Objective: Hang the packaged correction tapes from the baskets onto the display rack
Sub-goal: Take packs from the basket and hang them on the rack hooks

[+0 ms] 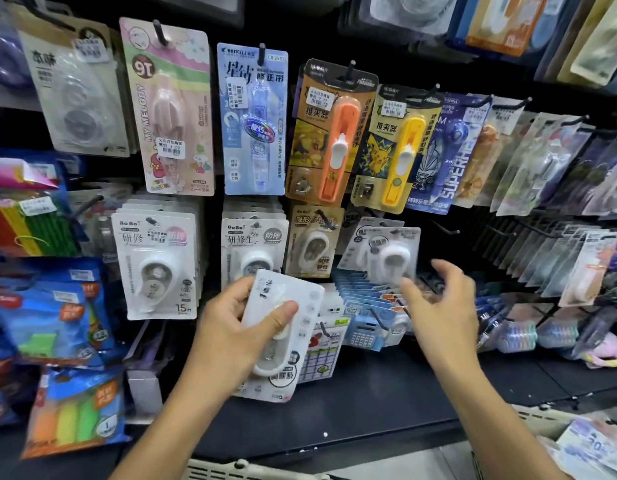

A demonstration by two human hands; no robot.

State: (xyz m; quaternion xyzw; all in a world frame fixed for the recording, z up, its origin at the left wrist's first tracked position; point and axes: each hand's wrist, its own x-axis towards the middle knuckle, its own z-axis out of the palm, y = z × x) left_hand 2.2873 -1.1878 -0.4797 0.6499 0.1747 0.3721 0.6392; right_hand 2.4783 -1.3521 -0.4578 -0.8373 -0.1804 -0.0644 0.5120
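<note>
Left hand [230, 327] grips the correction tape pack [282, 337], long axis near upright, top tilted right; right hand [438, 303] is spread, holding nothing.

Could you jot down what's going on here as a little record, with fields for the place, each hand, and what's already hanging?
place: shop display rack with hooks
left hand: grips a white packaged correction tape
right hand: open, holding nothing, near a tilted hanging pack
already hanging: white correction tape packs, orange clip pusher, yellow clip pusher
basket: rim at bottom edge
</note>
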